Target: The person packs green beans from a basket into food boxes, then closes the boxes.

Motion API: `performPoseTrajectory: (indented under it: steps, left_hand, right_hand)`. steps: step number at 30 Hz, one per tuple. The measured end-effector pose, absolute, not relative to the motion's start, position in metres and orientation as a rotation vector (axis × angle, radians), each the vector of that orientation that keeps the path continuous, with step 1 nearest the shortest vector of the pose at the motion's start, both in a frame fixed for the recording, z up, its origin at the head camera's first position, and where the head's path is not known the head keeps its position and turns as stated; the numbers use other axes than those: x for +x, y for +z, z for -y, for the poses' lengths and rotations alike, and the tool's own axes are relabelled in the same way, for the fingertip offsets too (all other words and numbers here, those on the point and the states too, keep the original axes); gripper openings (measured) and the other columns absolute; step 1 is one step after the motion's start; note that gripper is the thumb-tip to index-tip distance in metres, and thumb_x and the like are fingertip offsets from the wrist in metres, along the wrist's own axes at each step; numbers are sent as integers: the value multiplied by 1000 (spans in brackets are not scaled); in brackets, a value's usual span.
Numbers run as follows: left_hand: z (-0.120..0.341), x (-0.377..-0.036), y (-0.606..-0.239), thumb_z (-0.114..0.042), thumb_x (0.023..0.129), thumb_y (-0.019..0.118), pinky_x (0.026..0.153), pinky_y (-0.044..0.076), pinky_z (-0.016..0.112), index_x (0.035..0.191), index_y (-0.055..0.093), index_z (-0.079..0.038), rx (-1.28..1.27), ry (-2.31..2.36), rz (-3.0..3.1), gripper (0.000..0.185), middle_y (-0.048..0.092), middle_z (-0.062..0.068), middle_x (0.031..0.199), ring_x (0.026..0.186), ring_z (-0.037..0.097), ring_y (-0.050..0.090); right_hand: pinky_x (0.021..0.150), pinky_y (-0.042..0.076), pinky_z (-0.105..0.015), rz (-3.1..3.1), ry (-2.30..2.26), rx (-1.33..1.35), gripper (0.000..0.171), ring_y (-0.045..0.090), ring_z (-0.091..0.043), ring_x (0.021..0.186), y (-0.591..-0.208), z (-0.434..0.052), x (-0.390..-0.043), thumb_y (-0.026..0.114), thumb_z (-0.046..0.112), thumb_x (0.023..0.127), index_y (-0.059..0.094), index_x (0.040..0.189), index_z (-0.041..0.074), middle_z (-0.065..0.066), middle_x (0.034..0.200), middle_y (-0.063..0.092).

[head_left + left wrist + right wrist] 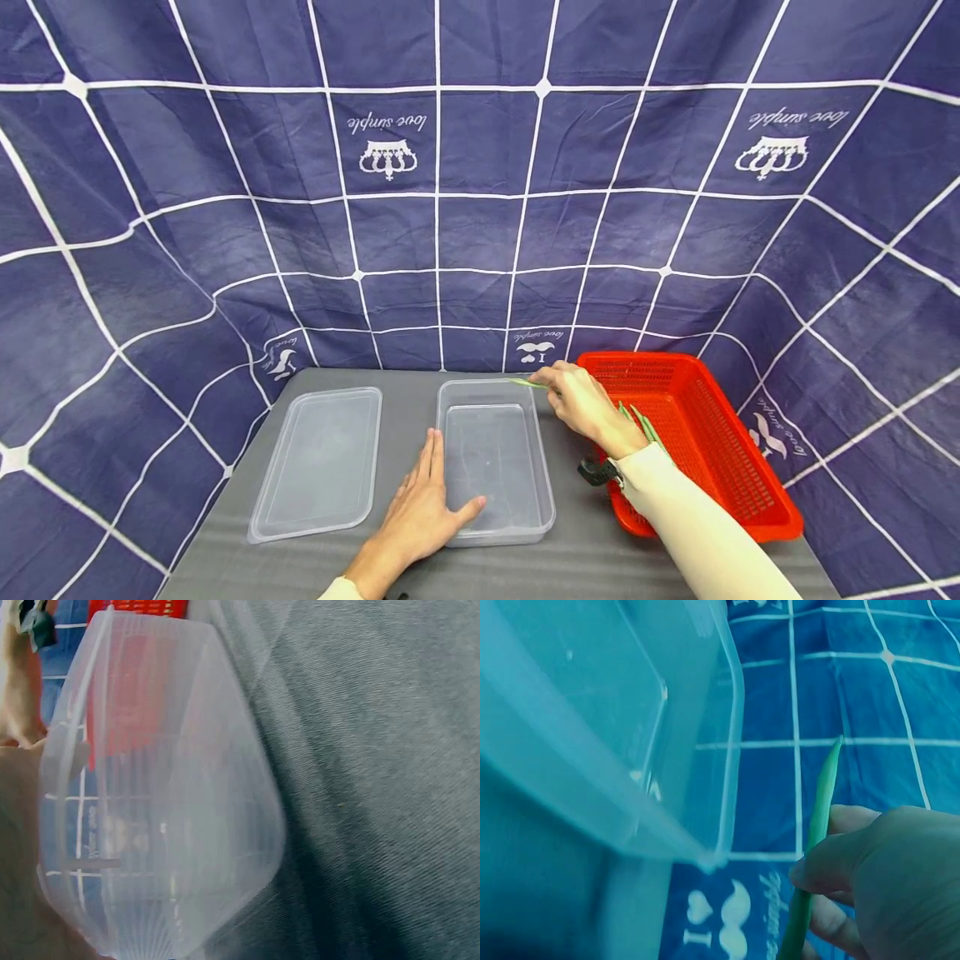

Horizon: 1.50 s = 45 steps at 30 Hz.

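A clear plastic container lies on the grey table, its lid flat to its left. My left hand rests with straight fingers against the container's near left corner; its wall fills the left wrist view. My right hand pinches a thin green bean pod above the container's far right corner. The pod shows between thumb and fingers in the right wrist view, beside the container rim. More green pods lie in the red basket.
A navy cloth with white grid lines hangs behind and around the table. The red basket stands at the table's right edge, close to my right forearm.
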<state>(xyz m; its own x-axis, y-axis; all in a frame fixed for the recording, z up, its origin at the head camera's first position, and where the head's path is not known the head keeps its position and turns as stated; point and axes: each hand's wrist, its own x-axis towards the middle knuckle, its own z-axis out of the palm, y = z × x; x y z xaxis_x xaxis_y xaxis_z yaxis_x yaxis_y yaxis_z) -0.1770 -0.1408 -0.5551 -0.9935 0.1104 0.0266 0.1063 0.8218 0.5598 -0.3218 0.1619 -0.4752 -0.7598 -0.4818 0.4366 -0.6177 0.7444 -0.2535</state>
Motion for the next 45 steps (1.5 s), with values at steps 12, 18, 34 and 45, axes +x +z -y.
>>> performPoseTrajectory:
  steps: [12, 18, 34, 45]
  left_hand:
    - [138, -178, -563, -68, 97, 86, 122, 50, 81, 188, 11, -4, 183, 935, -2994, 133, 11, 16, 198, 160, 59, 54]
    - [138, -178, -563, -68, 97, 86, 120, 51, 81, 188, 10, -5, 174, 922, -3009, 134, 11, 16, 198, 160, 58, 55]
    - [139, -177, -561, -68, 98, 85, 121, 50, 82, 188, 8, -7, 170, 928, -2992, 133, 9, 15, 199, 164, 55, 51]
    - [139, -177, -562, -68, 99, 84, 120, 50, 82, 188, 11, -4, 189, 927, -2999, 132, 9, 16, 198, 162, 58, 53]
  right_hand:
    - [79, 67, -40, 2668, 464, 963, 45, 79, -20, 98, -488, -110, -335, 78, -4, 96, 89, 128, 24, -1, 111, 82]
    - [84, 68, -41, 2701, 473, 1037, 44, 79, -21, 106, -495, -88, -346, 76, -3, 99, 88, 131, 24, 0, 117, 83]
    - [99, 71, -47, 2871, 541, 1017, 42, 81, -25, 121, -516, -58, -359, 73, -2, 106, 86, 137, 23, -2, 127, 84]
    - [103, 70, -47, 2896, 474, 976, 41, 81, -27, 123, -519, -54, -360, 75, 0, 106, 86, 137, 26, -3, 128, 84]
